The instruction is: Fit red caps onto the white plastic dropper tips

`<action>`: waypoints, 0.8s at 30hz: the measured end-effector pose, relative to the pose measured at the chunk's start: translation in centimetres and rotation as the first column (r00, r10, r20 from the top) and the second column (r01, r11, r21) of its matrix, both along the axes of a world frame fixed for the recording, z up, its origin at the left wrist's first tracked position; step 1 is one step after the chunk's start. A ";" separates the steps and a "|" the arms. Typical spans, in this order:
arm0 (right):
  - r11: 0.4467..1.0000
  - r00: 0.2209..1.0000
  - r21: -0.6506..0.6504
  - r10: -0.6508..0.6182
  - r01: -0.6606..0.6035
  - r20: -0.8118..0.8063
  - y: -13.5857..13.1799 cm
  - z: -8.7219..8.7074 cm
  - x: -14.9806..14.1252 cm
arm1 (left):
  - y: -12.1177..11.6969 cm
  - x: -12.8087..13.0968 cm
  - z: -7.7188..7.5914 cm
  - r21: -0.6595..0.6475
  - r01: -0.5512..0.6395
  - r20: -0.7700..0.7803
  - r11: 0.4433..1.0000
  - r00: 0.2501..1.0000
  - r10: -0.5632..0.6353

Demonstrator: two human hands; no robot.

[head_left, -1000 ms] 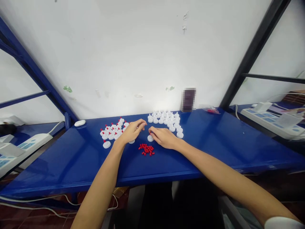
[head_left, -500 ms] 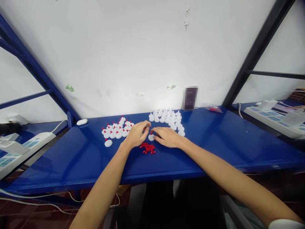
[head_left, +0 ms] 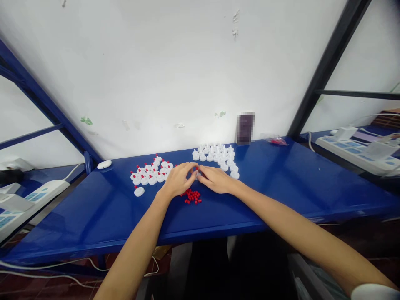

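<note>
Both my hands meet over the table around one white nozzle cap (head_left: 198, 173) with a red tip, mostly hidden by the fingers. The thumb and fingers of my left hand (head_left: 179, 178) close on it from the left. My right hand (head_left: 215, 179) grips it from the right. Just below lies a loose pile of small red tip caps (head_left: 192, 196). To the left stand several white nozzle caps with red tips (head_left: 152, 179), and one more (head_left: 139, 191) sits apart in front of them. White nozzle caps without red tips (head_left: 210, 158) are grouped behind my right hand.
The blue table (head_left: 281, 179) runs along a white wall. A dark phone-like rectangle (head_left: 245, 128), blurred out, leans there. A clear bag with red pieces (head_left: 278, 141) lies at the back right, and a white oval object (head_left: 104, 164) at the back left. Power strips (head_left: 37, 196) flank the table.
My left hand has moved in to the white nozzle cap, and my fingertips now close around it from both sides. The view has shifted slightly.
</note>
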State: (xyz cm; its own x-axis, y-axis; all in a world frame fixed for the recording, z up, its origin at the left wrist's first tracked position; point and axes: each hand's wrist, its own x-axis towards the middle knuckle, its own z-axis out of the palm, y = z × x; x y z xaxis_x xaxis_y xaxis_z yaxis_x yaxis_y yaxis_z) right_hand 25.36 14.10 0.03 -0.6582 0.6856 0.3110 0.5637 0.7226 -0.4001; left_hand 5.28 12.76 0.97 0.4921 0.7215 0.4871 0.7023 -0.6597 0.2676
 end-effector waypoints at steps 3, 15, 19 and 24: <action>0.999 0.991 -0.047 -0.004 -0.002 -0.134 0.2 -0.1 0.0 | -0.4 0.0 0.3 0.015 0.035 -0.011 0.999 0.999 -0.035; 0.985 0.916 -0.044 0.139 -0.167 -0.378 0.0 -0.1 -0.4 | -0.2 0.5 -0.1 0.039 -0.065 -0.047 0.997 0.997 0.067; 0.983 0.927 -0.043 0.153 -0.178 -0.342 -0.3 0.0 -0.3 | -0.3 0.7 -0.2 0.046 -0.028 -0.093 0.999 0.995 0.032; 0.986 0.928 -0.033 0.141 -0.162 -0.346 -0.4 0.0 -0.4 | -0.1 0.8 -0.5 0.047 -0.035 -0.108 0.998 0.993 0.040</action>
